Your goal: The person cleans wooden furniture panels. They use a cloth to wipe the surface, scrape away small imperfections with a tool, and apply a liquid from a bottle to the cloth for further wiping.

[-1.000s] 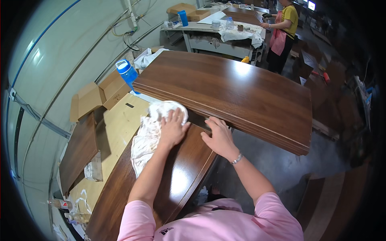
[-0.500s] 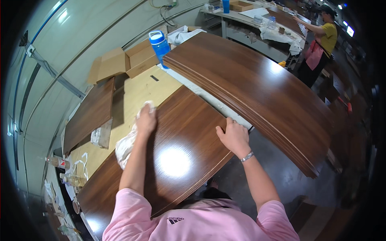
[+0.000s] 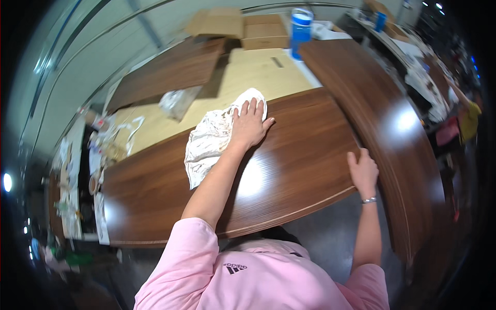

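A dark brown wood-grain panel [image 3: 305, 139] lies in front of me, glossy under a bright reflection. My left hand [image 3: 249, 124] rests flat on a crumpled, stained white cloth [image 3: 209, 142] near the panel's far edge, fingers stretched out over it and the thumb on the wood. Part of the cloth trails toward me beside my forearm. At the panel's right end, my right hand [image 3: 365, 169] grips the edge, its thumb on top and the other fingers bent over the side.
A stack of brown panels [image 3: 380, 119] stands close on the right. Behind lie a pale board [image 3: 248, 70], another brown panel [image 3: 170, 72], a plastic-wrapped block [image 3: 178, 101], cardboard boxes [image 3: 263, 31] and a blue bottle [image 3: 300, 33]. A co-worker [image 3: 470, 121] is at the far right.
My left hand has opened out flat on the cloth and turned toward the panel. The right hand stays at the panel's end. The whole view has swung to the left.
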Demonstrator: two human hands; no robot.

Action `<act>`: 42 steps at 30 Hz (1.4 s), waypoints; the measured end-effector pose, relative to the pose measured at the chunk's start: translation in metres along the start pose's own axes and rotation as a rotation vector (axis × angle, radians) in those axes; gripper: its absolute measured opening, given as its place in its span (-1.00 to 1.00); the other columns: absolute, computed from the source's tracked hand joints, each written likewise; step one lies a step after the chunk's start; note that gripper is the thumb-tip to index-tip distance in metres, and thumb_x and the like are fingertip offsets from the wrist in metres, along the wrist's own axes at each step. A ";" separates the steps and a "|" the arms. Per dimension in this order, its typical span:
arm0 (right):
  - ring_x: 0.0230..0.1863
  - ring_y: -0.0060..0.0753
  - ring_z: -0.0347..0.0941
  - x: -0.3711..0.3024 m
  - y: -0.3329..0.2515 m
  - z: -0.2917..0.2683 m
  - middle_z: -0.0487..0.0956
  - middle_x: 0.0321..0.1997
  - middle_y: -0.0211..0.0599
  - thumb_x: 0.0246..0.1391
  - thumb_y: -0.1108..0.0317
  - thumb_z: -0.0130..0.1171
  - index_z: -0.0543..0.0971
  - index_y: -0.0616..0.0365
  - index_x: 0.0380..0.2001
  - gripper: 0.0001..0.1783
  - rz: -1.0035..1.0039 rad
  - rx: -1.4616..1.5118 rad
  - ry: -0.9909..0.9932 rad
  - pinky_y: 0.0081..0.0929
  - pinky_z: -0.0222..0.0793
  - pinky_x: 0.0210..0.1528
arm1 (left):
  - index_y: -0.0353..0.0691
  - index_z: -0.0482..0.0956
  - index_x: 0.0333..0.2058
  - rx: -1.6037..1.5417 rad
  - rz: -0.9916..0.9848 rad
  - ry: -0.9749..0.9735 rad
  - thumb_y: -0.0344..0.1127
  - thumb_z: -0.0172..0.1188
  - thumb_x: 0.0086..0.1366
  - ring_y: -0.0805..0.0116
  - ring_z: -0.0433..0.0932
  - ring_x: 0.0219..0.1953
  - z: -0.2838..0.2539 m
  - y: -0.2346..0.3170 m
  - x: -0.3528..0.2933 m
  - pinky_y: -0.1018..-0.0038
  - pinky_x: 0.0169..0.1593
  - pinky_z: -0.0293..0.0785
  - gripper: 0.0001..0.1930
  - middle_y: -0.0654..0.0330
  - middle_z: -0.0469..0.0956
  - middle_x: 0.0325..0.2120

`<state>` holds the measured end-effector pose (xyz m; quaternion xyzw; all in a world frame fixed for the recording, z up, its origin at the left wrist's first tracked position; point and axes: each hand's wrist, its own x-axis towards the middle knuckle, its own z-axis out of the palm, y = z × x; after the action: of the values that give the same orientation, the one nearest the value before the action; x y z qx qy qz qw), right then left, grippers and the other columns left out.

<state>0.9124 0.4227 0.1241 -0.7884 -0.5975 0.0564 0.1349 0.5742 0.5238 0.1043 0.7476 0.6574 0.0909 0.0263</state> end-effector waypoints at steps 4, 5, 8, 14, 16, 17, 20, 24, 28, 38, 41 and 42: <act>-0.08 0.31 0.52 0.003 0.008 0.009 0.61 -0.18 0.26 0.23 -0.10 0.02 0.46 0.27 0.08 -0.37 -0.020 -0.025 0.012 0.11 0.40 -0.03 | -0.21 0.05 0.40 0.089 -0.294 -0.020 0.22 -0.17 0.40 0.08 -0.04 0.47 -0.022 -0.115 -0.076 0.07 0.45 -0.15 -0.22 0.06 -0.01 0.44; -0.06 0.30 0.52 0.005 0.012 0.011 0.61 -0.14 0.26 0.24 -0.10 0.02 0.46 0.28 0.10 -0.35 -0.013 -0.029 0.014 0.08 0.40 0.00 | -0.23 0.04 0.40 0.052 -0.390 0.005 0.21 -0.15 0.40 0.08 -0.05 0.47 -0.029 -0.144 -0.100 0.09 0.45 -0.17 -0.21 0.05 -0.01 0.44; 0.05 0.24 0.49 0.011 0.018 0.018 0.58 -0.02 0.24 0.23 -0.13 0.02 0.46 0.30 0.12 -0.32 0.000 -0.027 0.000 0.01 0.38 0.09 | -0.29 0.12 0.37 0.060 -0.583 0.123 0.19 -0.08 0.38 0.04 -0.01 0.45 -0.044 -0.259 -0.180 0.07 0.43 -0.10 -0.21 -0.02 0.08 0.40; 0.05 0.23 0.49 0.013 0.010 0.019 0.58 0.00 0.22 0.23 -0.13 0.01 0.50 0.29 0.08 -0.33 -0.010 -0.013 0.053 0.00 0.38 0.10 | -0.33 0.13 0.36 0.173 -0.999 0.165 0.26 -0.12 0.36 -0.01 0.01 0.44 -0.076 -0.397 -0.313 0.11 0.42 -0.04 -0.17 -0.10 0.10 0.38; 0.06 0.22 0.49 0.011 0.001 0.017 0.58 0.00 0.21 0.23 -0.13 0.00 0.50 0.30 0.07 -0.33 -0.006 -0.023 0.040 -0.02 0.39 0.10 | -0.37 0.14 0.34 0.167 -0.909 0.188 0.24 -0.06 0.34 -0.05 0.02 0.43 -0.067 -0.375 -0.314 0.14 0.42 -0.02 -0.16 -0.15 0.10 0.37; 0.06 0.22 0.49 0.010 0.005 0.016 0.58 0.00 0.21 0.23 -0.13 0.00 0.50 0.30 0.07 -0.33 0.005 -0.040 0.041 -0.02 0.39 0.10 | -0.39 0.14 0.33 0.073 -0.751 0.146 0.19 0.03 0.31 -0.08 0.02 0.43 -0.069 -0.332 -0.290 0.14 0.42 -0.02 -0.15 -0.16 0.09 0.37; 0.05 0.23 0.49 0.016 0.013 0.019 0.59 -0.03 0.21 0.23 -0.12 -0.01 0.52 0.33 0.03 -0.34 -0.002 -0.026 -0.012 -0.02 0.39 0.09 | -0.41 0.18 0.30 -0.072 -0.373 0.138 0.02 0.17 0.26 -0.14 0.05 0.40 -0.061 -0.169 -0.237 0.14 0.43 -0.06 -0.21 -0.23 0.11 0.34; 0.06 0.25 0.48 0.013 0.003 0.015 0.59 -0.02 0.17 0.24 -0.15 -0.06 0.55 0.21 -0.01 -0.38 -0.028 -0.037 -0.022 0.00 0.36 0.10 | -0.29 0.10 0.35 -0.505 0.215 -0.089 0.00 0.21 0.23 -0.13 -0.09 0.45 -0.042 0.017 -0.215 0.09 0.47 -0.23 -0.16 -0.23 0.02 0.38; 0.06 0.27 0.47 0.032 0.033 0.031 0.58 0.02 0.15 0.26 -0.20 -0.13 0.48 0.15 0.08 -0.34 -0.061 -0.069 0.001 0.02 0.35 0.10 | -0.26 0.15 0.34 -0.356 0.585 -0.064 0.08 0.18 0.26 -0.11 0.02 0.43 -0.011 0.082 -0.238 0.02 0.45 -0.15 -0.19 -0.18 0.11 0.36; 0.16 0.25 0.41 0.054 0.056 0.039 0.53 0.09 0.20 0.26 -0.22 -0.13 0.48 0.21 0.13 -0.28 -0.052 -0.067 -0.005 -0.07 0.30 0.18 | -0.30 0.23 0.31 0.162 -0.355 0.180 -0.28 0.19 0.25 -0.13 0.21 0.34 -0.074 -0.224 -0.477 0.04 0.37 0.08 -0.33 -0.19 0.27 0.26; 0.16 0.19 0.43 0.059 0.062 0.038 0.54 0.10 0.11 0.27 -0.20 -0.12 0.48 0.19 0.13 -0.31 -0.034 -0.089 0.006 -0.10 0.32 0.17 | -0.33 0.19 0.32 0.086 -0.752 0.195 -0.19 -0.03 0.42 -0.06 0.09 0.40 -0.100 -0.314 -0.535 0.05 0.39 0.02 -0.43 -0.08 0.18 0.34; 0.18 0.17 0.42 0.055 0.057 0.037 0.53 0.13 0.09 0.26 -0.22 -0.12 0.47 0.18 0.15 -0.29 -0.058 -0.047 -0.003 -0.11 0.31 0.19 | -0.33 0.17 0.33 0.114 -0.792 0.134 -0.17 -0.09 0.44 -0.05 0.06 0.42 -0.106 -0.311 -0.532 0.05 0.39 0.00 -0.43 -0.06 0.15 0.36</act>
<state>0.9715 0.4665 0.0766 -0.7736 -0.6214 0.0397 0.1172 0.1887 0.0318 0.1051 0.4291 0.8989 0.0855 -0.0250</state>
